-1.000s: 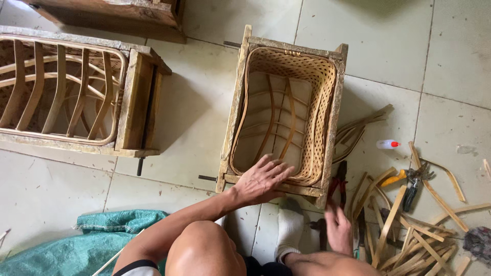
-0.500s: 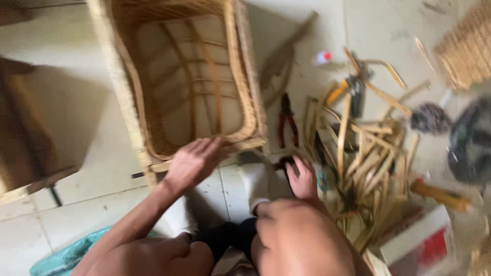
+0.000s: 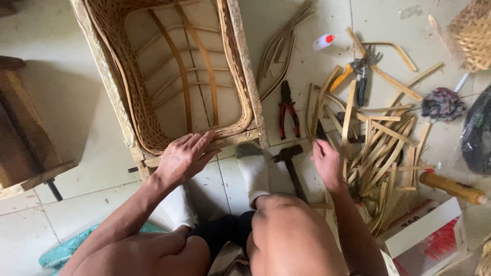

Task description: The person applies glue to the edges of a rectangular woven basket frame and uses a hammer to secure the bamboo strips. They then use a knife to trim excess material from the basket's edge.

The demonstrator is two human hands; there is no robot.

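Left hand [image 3: 185,156] lies open, palm down, on the near rim of the woven basket frame [image 3: 174,76] — the frame stretches off toward 12 o'clock from it. Right hand [image 3: 327,162], fingers loosely curled, touches the pile of cane strips [image 3: 376,148] at its 2 o'clock — hammer [image 3: 289,158] just at its 9 o'clock, red-handled pliers [image 3: 286,110] toward 11.

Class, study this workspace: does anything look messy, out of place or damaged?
Yes. Cane strips lie scattered in a loose heap on the tiled floor by the right hand, with pliers and a hammer among them. The basket looks intact.
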